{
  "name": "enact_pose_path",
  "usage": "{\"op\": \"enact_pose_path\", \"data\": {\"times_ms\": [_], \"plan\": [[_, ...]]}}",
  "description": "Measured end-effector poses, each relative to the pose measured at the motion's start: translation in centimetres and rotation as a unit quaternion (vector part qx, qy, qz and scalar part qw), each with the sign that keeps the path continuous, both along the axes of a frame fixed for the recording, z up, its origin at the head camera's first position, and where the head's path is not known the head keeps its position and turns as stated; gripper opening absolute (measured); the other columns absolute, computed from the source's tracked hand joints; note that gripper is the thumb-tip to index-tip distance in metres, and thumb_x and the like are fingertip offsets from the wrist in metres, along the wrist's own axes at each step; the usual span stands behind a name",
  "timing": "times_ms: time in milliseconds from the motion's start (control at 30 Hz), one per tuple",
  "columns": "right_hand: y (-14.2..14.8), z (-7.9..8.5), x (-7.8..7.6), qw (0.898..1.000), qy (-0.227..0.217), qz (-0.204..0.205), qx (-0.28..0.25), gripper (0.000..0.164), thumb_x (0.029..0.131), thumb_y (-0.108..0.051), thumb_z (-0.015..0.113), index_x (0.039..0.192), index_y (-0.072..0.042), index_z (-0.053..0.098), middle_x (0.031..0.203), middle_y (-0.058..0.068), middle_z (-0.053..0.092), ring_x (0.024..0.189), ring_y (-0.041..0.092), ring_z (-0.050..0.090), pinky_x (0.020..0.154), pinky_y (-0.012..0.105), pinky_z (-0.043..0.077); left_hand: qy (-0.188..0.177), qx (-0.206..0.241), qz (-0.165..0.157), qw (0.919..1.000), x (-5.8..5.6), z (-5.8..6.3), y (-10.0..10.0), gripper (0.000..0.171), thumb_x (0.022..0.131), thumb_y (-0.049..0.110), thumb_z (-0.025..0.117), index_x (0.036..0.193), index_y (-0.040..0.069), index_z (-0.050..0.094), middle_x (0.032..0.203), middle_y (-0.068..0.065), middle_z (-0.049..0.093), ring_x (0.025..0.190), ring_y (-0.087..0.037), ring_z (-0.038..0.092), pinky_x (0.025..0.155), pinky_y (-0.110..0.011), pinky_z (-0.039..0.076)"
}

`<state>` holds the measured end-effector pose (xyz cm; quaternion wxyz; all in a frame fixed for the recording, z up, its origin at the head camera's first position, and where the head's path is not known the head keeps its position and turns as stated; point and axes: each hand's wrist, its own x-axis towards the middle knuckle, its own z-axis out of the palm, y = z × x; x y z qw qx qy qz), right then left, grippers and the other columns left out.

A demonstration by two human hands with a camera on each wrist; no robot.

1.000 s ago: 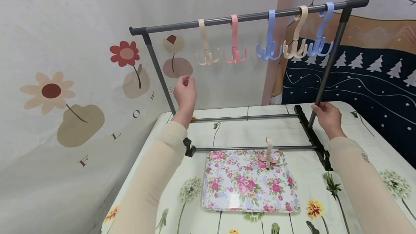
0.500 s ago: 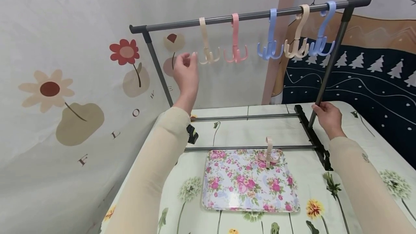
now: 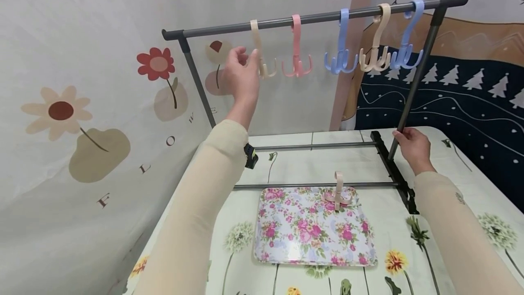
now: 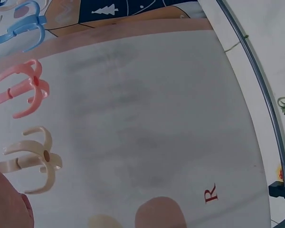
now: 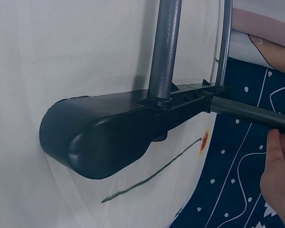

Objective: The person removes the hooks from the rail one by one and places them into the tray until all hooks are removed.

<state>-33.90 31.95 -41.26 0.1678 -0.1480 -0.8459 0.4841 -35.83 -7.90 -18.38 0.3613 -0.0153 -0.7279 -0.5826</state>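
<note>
My left hand (image 3: 244, 76) is raised beside the cream hook hanger (image 3: 258, 44) at the left end of the rack's top bar (image 3: 319, 18). Thumb and fingers are apart with nothing seen between them. In the left wrist view the thumb (image 4: 9, 202) lies next to the stem of that cream hanger (image 4: 38, 159); whether they touch I cannot tell. My right hand (image 3: 413, 147) grips the rack's right upright post (image 3: 412, 85) low down, also seen in the right wrist view as a hand (image 5: 279, 175) at the dark post (image 5: 254, 113).
Further along the bar hang a pink hanger (image 3: 296, 44), a blue one (image 3: 341, 42), another cream one (image 3: 380, 35) and another blue one (image 3: 409, 35). A floral tray (image 3: 303, 236) lies in front of the rack, with a pale pink hanger (image 3: 338, 195) on it.
My left hand has risen and moved right, from below the bar's left part up to the leftmost cream hanger. My right hand has stayed on the post.
</note>
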Motion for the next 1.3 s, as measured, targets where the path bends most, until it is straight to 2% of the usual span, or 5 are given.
{"op": "enact_pose_path", "data": {"times_ms": [133, 500, 800, 1067, 1300], "plan": [[0.1, -0.1, -0.1, 1.000, 0.000, -0.003, 0.004, 0.055, 0.105, -0.040, 0.045, 0.136, 0.005, 0.051, 0.132, 0.026, 0.056, 0.119, 0.038, 0.050, 0.098, 0.053, 0.040, -0.008, 0.009, -0.003, 0.9999, -0.1, 0.6, 0.9, 0.032, 0.096, 0.026, 0.068, 0.124, 0.012, 0.061, 0.113, -0.003, 0.062, 0.107, -0.013, 0.055, 0.086, -0.020, 0.046], [0.3, -0.2, -0.2, 1.000, -0.007, -0.002, 0.002, 0.057, 0.105, -0.042, 0.044, 0.138, 0.005, 0.050, 0.134, 0.027, 0.055, 0.121, 0.039, 0.049, 0.098, 0.053, 0.040, -0.020, 0.003, 0.033, 0.9992, -0.9, 1.0, 2.8, 0.031, 0.094, 0.024, 0.070, 0.120, 0.010, 0.063, 0.106, -0.006, 0.062, 0.091, -0.012, 0.053, 0.077, -0.024, 0.046], [0.3, -0.1, -0.2, 1.000, -0.008, 0.001, -0.002, 0.058, 0.104, -0.043, 0.045, 0.138, 0.003, 0.051, 0.133, 0.025, 0.055, 0.117, 0.035, 0.050, 0.098, 0.052, 0.041, -0.037, 0.013, 0.042, 0.9983, -1.4, 0.9, 2.9, 0.028, 0.096, 0.024, 0.067, 0.122, 0.013, 0.061, 0.106, 0.000, 0.059, 0.094, -0.011, 0.053, 0.075, -0.023, 0.047], [0.2, 0.0, -0.2, 1.000, -0.005, 0.004, 0.001, 0.058, 0.104, -0.043, 0.044, 0.138, 0.004, 0.051, 0.132, 0.025, 0.056, 0.114, 0.034, 0.050, 0.096, 0.052, 0.041, -0.034, -0.023, 0.065, 0.9971, -2.0, 0.7, 2.7, 0.030, 0.097, 0.025, 0.066, 0.122, 0.009, 0.062, 0.106, -0.003, 0.061, 0.091, -0.012, 0.053, 0.074, -0.024, 0.045], [0.0, 0.0, -0.1, 1.000, -0.007, 0.000, -0.005, 0.057, 0.105, -0.042, 0.044, 0.138, 0.003, 0.051, 0.131, 0.023, 0.056, 0.113, 0.031, 0.051, 0.097, 0.050, 0.041, -0.036, -0.031, 0.072, 0.9963, -2.4, 0.8, 2.9, 0.023, 0.097, 0.023, 0.065, 0.116, 0.010, 0.066, 0.097, -0.002, 0.065, 0.085, -0.012, 0.056, 0.072, -0.025, 0.045]]}}
